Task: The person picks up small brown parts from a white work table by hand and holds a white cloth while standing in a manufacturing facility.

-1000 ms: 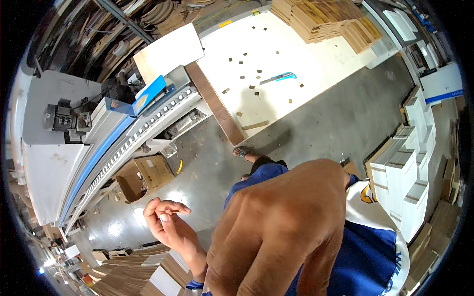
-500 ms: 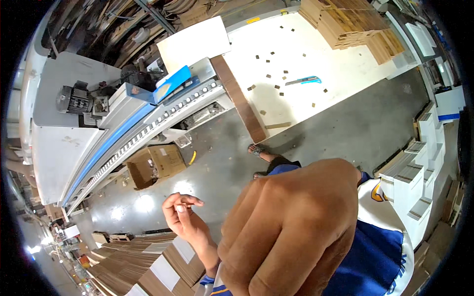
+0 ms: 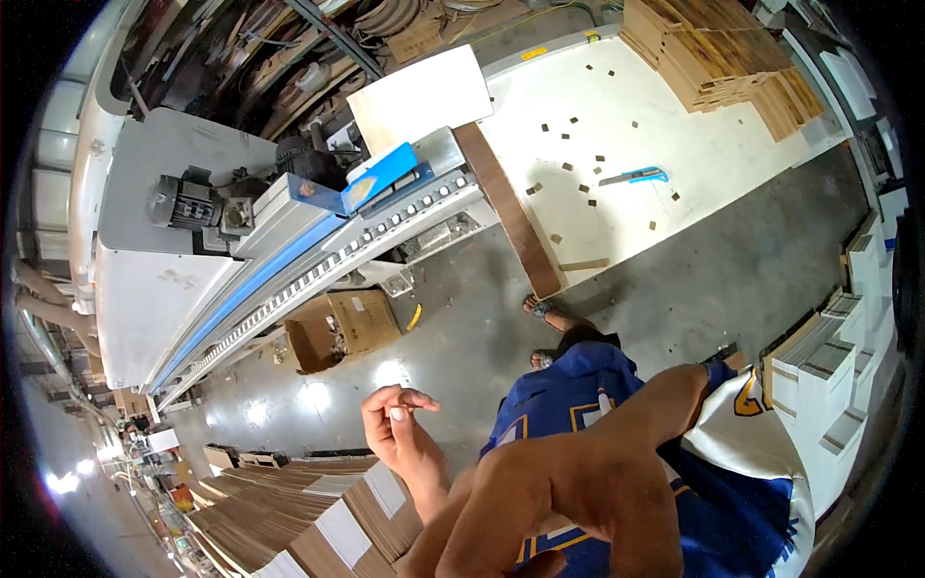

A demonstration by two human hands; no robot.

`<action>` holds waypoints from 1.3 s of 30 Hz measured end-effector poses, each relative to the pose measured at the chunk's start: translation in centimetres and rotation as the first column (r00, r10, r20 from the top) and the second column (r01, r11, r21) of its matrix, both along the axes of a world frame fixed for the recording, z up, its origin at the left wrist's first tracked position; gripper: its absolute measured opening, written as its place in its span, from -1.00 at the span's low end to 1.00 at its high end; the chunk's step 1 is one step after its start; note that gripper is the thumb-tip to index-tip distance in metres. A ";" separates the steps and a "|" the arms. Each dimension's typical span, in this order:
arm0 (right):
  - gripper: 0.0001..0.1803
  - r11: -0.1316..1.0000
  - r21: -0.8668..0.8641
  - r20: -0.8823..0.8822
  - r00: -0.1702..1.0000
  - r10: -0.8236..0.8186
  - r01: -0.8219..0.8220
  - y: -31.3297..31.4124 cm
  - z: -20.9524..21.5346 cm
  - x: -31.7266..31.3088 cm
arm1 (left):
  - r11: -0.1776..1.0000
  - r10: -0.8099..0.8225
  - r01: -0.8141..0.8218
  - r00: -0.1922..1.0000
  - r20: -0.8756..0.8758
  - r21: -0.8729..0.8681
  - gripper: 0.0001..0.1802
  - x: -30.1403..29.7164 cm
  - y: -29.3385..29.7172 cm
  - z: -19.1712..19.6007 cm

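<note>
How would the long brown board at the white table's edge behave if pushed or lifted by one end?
The board looks flat, thin and straight, so it is probably stiff and would likely slide rather than roll. It lies along the edge of the table, one end toward the floor, so a sideways push might tip it off. Being long, it may swing if lifted by one end.

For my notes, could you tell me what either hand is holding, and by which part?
Nothing visible: the left hand is raised, fingers curled together with nothing between them; the right hand, close to the camera, shows only its back.

One cardboard box (image 3: 339, 328), one blue knife (image 3: 633, 176) (on table), two hands.
</note>
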State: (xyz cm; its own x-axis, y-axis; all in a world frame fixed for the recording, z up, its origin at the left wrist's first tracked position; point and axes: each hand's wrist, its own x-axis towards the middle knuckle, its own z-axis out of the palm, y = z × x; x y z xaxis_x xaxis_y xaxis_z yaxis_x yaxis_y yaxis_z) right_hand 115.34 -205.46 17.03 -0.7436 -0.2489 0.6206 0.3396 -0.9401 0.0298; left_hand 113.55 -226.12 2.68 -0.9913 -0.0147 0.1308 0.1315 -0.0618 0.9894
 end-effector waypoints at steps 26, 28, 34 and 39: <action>-0.46 0.997 0.074 0.123 0.992 0.020 -0.029 -2.6 -0.2 -1.1 | 0.997 -0.066 0.060 0.990 0.122 0.048 -0.78 0.7 -0.6 -1.1; -0.44 0.992 0.121 0.180 0.983 0.015 -0.037 -2.5 0.4 -0.9 | 0.997 -0.063 0.058 0.993 0.104 0.047 -0.77 0.8 -0.6 -1.2; -0.52 0.966 0.167 0.036 0.978 -0.205 0.196 -3.2 0.4 -1.3 | 0.999 -0.032 0.026 0.992 0.124 0.044 -0.78 0.8 -0.5 -1.4; -0.48 0.941 0.011 -0.124 0.934 -0.335 0.338 -3.8 -1.4 -3.0 | 0.998 -0.018 0.012 0.993 0.113 0.054 -0.75 0.5 -0.6 -2.1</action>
